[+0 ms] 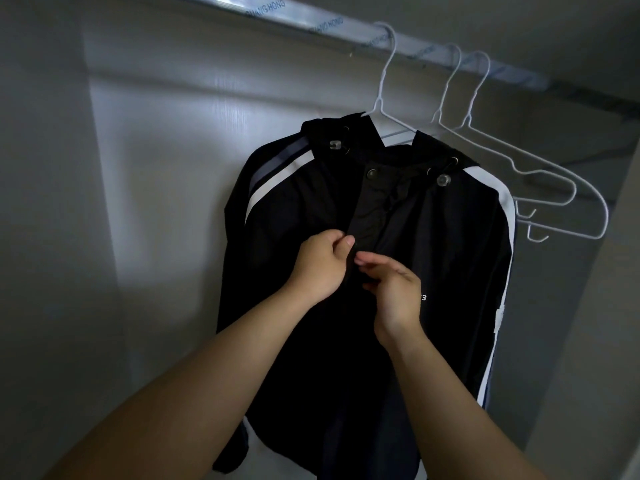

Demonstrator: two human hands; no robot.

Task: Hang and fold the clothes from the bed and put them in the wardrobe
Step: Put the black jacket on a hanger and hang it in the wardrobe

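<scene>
Closest in, the left hand (pixel 320 263) is pinching the front placket of the black hooded jacket (pixel 450 271) between thumb and fingers. The right hand (pixel 394 289) is just beside it at the same strip with its fingers bent, though honestly I can't tell if it's actually gripping the fabric. The jacket, with white and grey shoulder stripes, hangs on a white wire hanger (pixel 377 102) inside the wardrobe, with two empty wire hangers (pixel 437 115) just to its right on the same metal rail (pixel 311 15), and the wardrobe's pale back wall (pixel 173 133) behind it all.
</scene>
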